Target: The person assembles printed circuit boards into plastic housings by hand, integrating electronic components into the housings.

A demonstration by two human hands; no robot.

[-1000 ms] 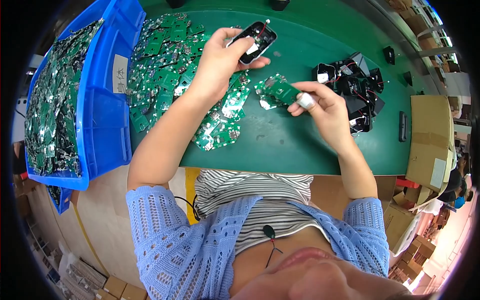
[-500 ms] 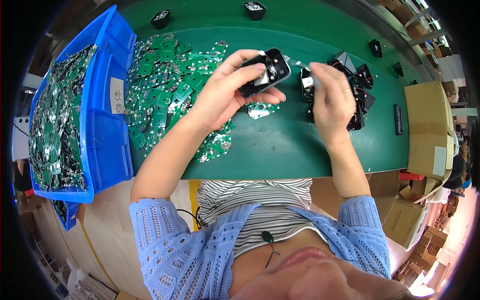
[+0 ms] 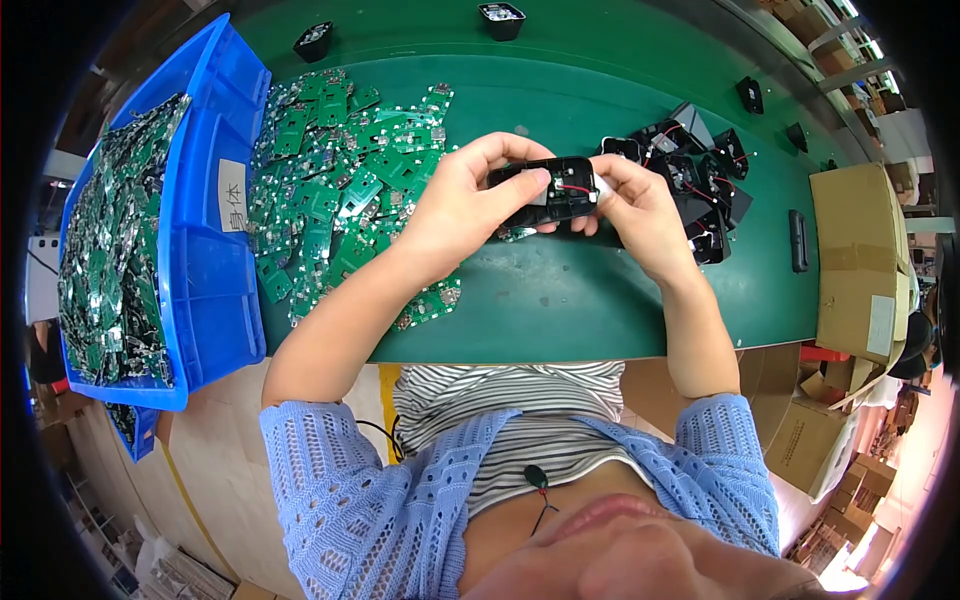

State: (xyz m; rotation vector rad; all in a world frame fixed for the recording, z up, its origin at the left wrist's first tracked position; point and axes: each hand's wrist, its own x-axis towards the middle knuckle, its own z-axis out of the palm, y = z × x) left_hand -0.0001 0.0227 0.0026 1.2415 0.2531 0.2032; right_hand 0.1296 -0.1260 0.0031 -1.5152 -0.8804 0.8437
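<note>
Above the middle of the bench, my left hand [image 3: 462, 200] is closed around a black plastic housing [image 3: 572, 203], its thumb pressed on the inside. The housing's open side faces up, and a red wire and pale parts show in it. My right hand [image 3: 645, 210] grips the right end of the same housing between thumb and fingers. Something small and whitish [image 3: 601, 188] shows by those fingertips; its kind cannot be made out. Right of that hand lies a cluster of similar black housings [image 3: 690, 180] with red wires. Left of my left hand spreads a pile of green circuit boards [image 3: 335, 185].
A blue plastic bin [image 3: 215, 290] heaped with circuit boards stands at the bench's left edge. A cardboard box [image 3: 858, 260] is at the right end, near a narrow black part [image 3: 797, 240]. Several black pieces, one a small cup shape [image 3: 502, 22], sit along the far edge.
My right hand has moved left from beside the cluster to the held housing and now grips its end. The housing has turned nearly level and come slightly lower and right.
</note>
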